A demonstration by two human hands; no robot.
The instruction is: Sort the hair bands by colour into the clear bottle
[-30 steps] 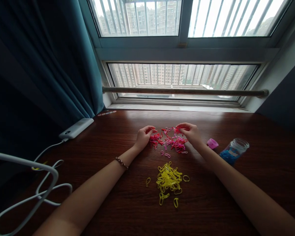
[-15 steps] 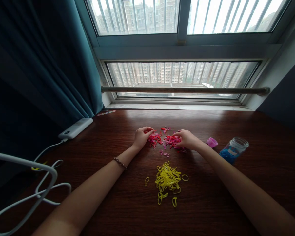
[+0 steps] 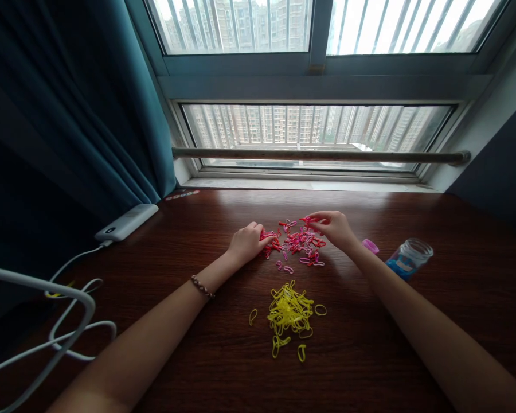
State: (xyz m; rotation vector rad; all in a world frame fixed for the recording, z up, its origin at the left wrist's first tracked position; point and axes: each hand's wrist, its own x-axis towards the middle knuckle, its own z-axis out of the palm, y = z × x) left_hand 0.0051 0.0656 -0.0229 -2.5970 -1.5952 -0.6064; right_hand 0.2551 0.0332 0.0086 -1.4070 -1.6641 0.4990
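Small pink and red rubber bands (image 3: pixel 300 242) lie in a loose heap on the dark wooden table. At the left part of the heap, my left hand (image 3: pixel 246 241) has its fingers curled down round some of the bands. My right hand (image 3: pixel 334 228) is raised at the heap's far right side, thumb and fingers pinched on a few red and pink bands (image 3: pixel 308 220). Nearer to me sits a separate pile of yellow rubber bands (image 3: pixel 290 310), with several single ones around it.
Beyond my right forearm stand a clear jar (image 3: pixel 413 255) with blue contents and a small pink cup-like piece (image 3: pixel 370 246). At the left lie a white power bank (image 3: pixel 126 222) and a looping white cable (image 3: pixel 83 298). A window with a rail (image 3: pixel 301 154) is behind the table.
My right hand has lifted away from the heap, up and to the right, with bands between its fingers. My left hand has turned and closed lower over the left bands.
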